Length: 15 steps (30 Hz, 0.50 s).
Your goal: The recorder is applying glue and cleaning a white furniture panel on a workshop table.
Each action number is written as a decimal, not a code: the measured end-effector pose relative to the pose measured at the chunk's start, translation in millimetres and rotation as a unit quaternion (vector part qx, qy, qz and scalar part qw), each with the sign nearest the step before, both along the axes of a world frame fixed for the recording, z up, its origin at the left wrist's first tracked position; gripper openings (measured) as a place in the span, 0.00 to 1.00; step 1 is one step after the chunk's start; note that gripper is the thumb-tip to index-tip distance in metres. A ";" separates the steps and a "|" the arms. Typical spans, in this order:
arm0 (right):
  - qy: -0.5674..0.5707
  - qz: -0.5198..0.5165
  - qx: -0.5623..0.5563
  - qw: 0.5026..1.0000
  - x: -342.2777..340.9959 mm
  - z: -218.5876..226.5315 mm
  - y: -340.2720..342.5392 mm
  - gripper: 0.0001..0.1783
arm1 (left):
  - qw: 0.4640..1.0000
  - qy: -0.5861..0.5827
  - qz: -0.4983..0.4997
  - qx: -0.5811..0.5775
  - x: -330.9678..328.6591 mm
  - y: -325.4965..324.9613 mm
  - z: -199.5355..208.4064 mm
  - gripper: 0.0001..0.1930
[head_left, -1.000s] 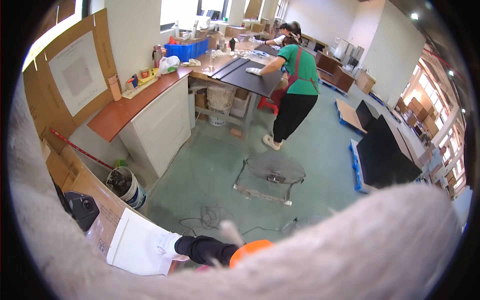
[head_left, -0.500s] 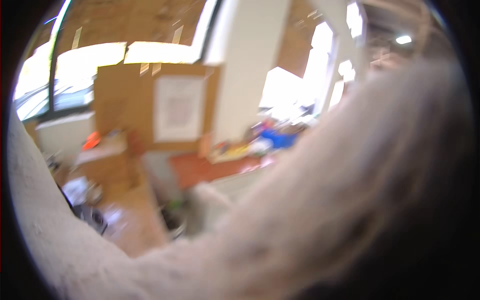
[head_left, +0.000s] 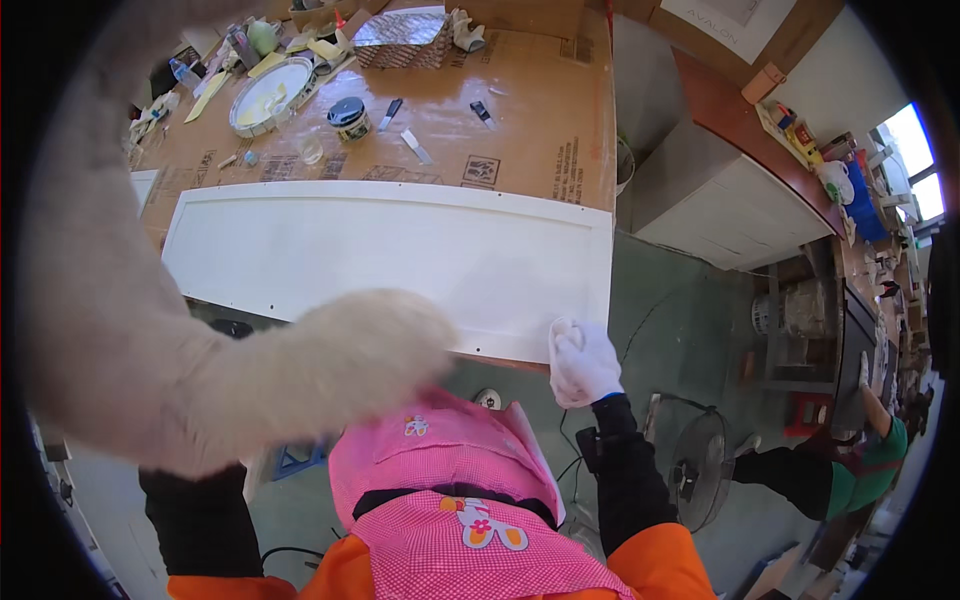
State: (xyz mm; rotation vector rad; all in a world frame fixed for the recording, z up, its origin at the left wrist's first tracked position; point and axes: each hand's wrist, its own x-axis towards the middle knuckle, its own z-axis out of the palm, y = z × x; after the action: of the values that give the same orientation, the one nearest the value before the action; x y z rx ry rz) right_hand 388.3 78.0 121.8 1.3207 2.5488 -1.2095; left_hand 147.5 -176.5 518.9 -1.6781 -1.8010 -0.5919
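Observation:
My left hand [head_left: 150, 370], in a pale glove, is very close and blurred. It covers the left side of the view, one thick finger or thumb pointing right and the rest stretching upward out of sight. Nothing shows between them. At the near right corner of a long white framed panel [head_left: 390, 240] is my right hand [head_left: 590, 365], in a white glove. Its fingers are curled, with a pale pad-like edge along their left side that I cannot make out. The panel lies flat along the near edge of a cardboard-covered table [head_left: 540, 110], small dark holes in its rim.
Beyond the panel lie a blue-lidded jar [head_left: 349, 118], scrapers [head_left: 416, 147], a round white lid [head_left: 270, 95] and a bubble-wrapped block [head_left: 403, 40]. A red-topped white cabinet [head_left: 740, 190] stands to the right. Below it are a floor fan [head_left: 700, 465] and a person in green [head_left: 865, 475].
The view has swung down from windows and a cardboard board to the table and my body. The blurred glove has shifted from across the lower and right side to the left.

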 end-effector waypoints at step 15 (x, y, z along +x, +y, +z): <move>-0.014 0.089 0.372 0.924 -108.1 -43.6 -153.6 0.36 | 0.765 -0.293 0.497 -0.286 -301.8 -319.2 -433.0 0.32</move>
State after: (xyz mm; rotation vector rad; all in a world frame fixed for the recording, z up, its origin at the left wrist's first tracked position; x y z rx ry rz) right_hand 280.2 -75.5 78.1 1.1052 3.1481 -0.1571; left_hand -154.3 -495.7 85.9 -0.5366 -3.1760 -0.0399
